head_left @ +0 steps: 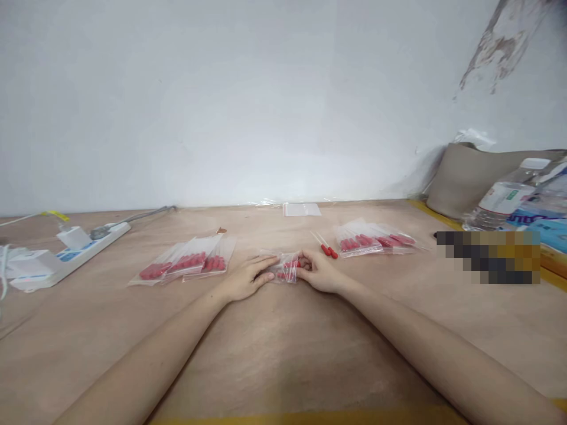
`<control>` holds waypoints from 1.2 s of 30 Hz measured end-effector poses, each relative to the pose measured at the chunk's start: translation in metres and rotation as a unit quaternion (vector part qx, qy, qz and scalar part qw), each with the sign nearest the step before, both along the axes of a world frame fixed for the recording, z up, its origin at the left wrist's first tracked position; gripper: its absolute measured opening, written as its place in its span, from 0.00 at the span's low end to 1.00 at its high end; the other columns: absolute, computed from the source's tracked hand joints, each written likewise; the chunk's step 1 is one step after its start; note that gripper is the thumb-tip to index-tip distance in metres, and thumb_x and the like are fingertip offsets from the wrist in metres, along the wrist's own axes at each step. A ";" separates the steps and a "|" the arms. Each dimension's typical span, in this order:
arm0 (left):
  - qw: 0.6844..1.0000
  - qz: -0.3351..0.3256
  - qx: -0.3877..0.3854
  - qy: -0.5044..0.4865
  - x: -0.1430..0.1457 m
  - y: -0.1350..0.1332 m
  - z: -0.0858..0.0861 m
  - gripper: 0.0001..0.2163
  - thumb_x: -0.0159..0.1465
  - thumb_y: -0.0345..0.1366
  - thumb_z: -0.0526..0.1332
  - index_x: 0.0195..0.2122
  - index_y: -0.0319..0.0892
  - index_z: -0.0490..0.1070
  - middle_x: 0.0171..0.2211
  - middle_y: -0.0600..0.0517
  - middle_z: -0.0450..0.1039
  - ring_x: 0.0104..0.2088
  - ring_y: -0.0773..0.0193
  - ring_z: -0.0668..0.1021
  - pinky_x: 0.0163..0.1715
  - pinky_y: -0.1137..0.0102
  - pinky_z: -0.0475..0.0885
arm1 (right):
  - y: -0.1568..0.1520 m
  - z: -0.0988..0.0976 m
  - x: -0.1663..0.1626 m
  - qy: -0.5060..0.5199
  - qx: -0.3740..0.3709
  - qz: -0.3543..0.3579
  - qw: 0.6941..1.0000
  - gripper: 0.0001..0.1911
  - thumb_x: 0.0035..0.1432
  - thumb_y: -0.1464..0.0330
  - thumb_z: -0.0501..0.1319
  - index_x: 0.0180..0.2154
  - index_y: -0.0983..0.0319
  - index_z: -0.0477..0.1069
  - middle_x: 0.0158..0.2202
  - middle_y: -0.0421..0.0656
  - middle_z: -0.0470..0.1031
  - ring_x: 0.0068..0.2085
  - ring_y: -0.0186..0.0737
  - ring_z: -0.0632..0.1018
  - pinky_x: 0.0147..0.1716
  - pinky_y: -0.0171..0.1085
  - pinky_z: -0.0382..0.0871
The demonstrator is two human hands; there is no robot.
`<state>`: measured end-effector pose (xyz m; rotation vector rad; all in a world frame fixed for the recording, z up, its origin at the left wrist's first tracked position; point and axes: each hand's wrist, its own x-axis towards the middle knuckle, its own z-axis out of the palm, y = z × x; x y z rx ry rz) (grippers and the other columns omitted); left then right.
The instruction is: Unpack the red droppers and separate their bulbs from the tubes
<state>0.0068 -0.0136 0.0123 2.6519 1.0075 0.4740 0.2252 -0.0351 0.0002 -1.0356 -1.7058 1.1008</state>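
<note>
A small clear zip bag (pixel 278 278) lies between my hands, with red-tipped pieces inside its near part. My left hand (pixel 245 277) rests at the bag's left end, fingers along the top and thumb at the near side, gripping it. At the other end, my right hand (pixel 322 271) pinches a red-tipped stick (pixel 294 265) at the bag's edge; how far the stick sits inside is unclear. Beyond my right hand, loose thin sticks with red ends (pixel 329 251) lie on the table.
Filled bags of red pieces lie in a left group (pixel 190 261) and a right group (pixel 376 239). Flat white bags (pixel 302 209) lie by the wall. A power strip (pixel 71 262) is at left; a plastic bottle (pixel 505 198) and a blurred patch (pixel 491 258) are at right.
</note>
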 end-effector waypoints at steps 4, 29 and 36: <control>1.000 0.003 0.008 0.008 0.000 0.001 -0.001 0.21 0.64 0.45 0.49 0.57 0.45 0.58 0.56 0.51 0.60 0.56 0.61 0.63 0.56 0.63 0.58 | 0.001 0.000 0.002 0.104 -0.097 -0.004 0.990 0.15 0.40 0.66 0.66 0.32 0.62 0.67 0.25 0.38 0.72 0.27 0.33 0.74 0.28 0.33 0.68; 0.988 0.105 0.083 0.072 -0.003 0.003 -0.010 0.22 0.65 0.47 0.44 0.56 0.43 0.60 0.57 0.49 0.59 0.58 0.59 0.61 0.57 0.60 0.56 | 0.014 0.002 0.083 -0.231 0.199 -0.299 0.904 0.07 0.46 0.66 0.60 0.27 0.61 0.75 0.32 0.44 0.74 0.32 0.37 0.73 0.35 0.35 0.66; 0.989 0.104 0.089 0.058 -0.003 0.004 -0.011 0.22 0.64 0.47 0.45 0.55 0.43 0.61 0.56 0.49 0.60 0.57 0.58 0.62 0.57 0.59 0.57 | 0.009 0.004 0.080 -0.295 0.186 -0.312 0.884 0.13 0.50 0.61 0.58 0.33 0.62 0.75 0.32 0.45 0.72 0.31 0.37 0.72 0.32 0.35 0.64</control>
